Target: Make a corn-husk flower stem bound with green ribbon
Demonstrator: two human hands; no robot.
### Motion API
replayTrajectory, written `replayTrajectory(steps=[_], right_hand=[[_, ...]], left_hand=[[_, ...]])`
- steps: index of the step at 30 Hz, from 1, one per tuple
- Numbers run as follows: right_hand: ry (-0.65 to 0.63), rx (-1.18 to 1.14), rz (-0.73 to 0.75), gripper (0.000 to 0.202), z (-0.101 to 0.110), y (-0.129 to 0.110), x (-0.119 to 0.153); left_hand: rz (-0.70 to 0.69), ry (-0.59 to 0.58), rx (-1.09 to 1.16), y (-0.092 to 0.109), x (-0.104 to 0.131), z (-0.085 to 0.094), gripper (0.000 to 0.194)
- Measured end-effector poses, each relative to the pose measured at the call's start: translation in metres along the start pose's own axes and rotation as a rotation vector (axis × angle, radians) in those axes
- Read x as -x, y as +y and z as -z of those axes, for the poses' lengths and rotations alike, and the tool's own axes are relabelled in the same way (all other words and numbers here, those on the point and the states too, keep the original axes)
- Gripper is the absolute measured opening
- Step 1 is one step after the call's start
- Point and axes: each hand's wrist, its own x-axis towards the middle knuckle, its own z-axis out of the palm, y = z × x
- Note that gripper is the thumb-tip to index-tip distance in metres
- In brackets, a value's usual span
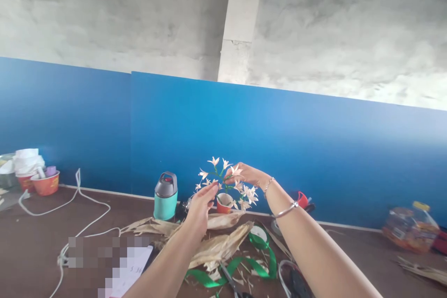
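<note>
A spray of small cream-white flowers (250,194) on thin green stems stands in a red paper cup (224,206) near the blue panel. The flowers look handmade. My left hand (203,204) comes in from the left, its thumb and fingers pinched on a flower at the front of the spray. From the right, my right hand (247,173) reaches around the upper stems; its fingers are closed by a green stem, partly hidden behind the petals.
Dry corn husks (223,244), a green ribbon (256,267) and scissors (228,275) lie below the hands. A teal flask (165,200) stands to the left. White cord (94,221), red tubs (47,184) and a phone (131,267) are further left. Plastic jars (410,228) sit far right.
</note>
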Motion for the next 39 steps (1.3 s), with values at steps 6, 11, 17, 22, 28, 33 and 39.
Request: replayTrajectory(steps=[6, 11, 17, 22, 28, 33, 39], right_hand=[[-0.059, 0.012, -0.006, 0.023, 0.0, 0.012, -0.012], [0.17, 0.035, -0.038, 0.023, 0.009, 0.028, -0.007], [0.566, 0.066, -0.061, 0.032, 0.002, 0.041, 0.052], [0.619, 0.04, -0.054, 0.026, -0.02, 0.038, 0.106], [0.583, -0.023, -0.092, 0.029, -0.035, 0.04, 0.13], [0.571, -0.064, -0.113, 0.031, -0.044, 0.048, 0.135], [0.54, -0.092, -0.142, 0.031, -0.049, 0.052, 0.139]], left_hand=[[-0.029, 0.026, 0.085, -0.008, -0.029, -0.021, 0.037], [-0.049, 0.122, 0.146, -0.014, -0.05, -0.023, 0.04], [-0.05, 0.192, 0.222, -0.036, -0.067, -0.017, 0.034], [-0.014, 0.218, 0.222, -0.058, -0.069, -0.014, 0.032], [0.028, 0.281, 0.217, -0.08, -0.07, -0.009, 0.031], [0.069, 0.341, 0.212, -0.094, -0.068, -0.004, 0.026], [0.099, 0.36, 0.239, -0.1, -0.064, -0.004, 0.024]])
